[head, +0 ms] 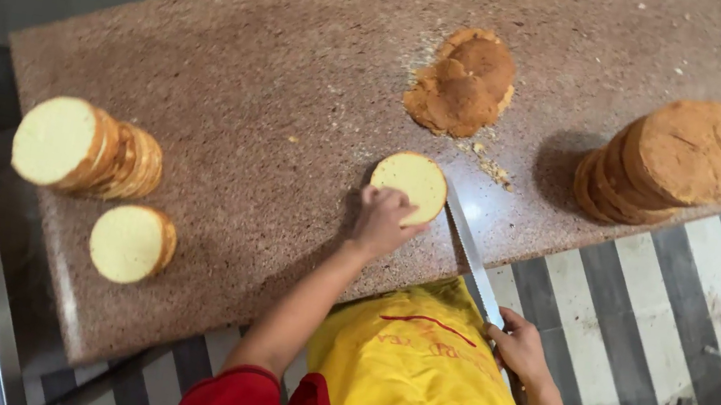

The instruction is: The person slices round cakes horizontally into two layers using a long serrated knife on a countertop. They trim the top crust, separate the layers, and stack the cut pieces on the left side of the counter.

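Left hand [384,220] presses a cake round [410,184] flat on the bench [284,79]; right hand [521,345], grip closed on a knife [467,246] beside it, should saw level.

Bare forearms and hands here, the left hand [384,220] and right hand [521,345] with no gloves, rings or watch; a bright yellow apron [420,380] covers the front, faint red lettering and a red curved line printed across it, over short red sleeves [234,401]
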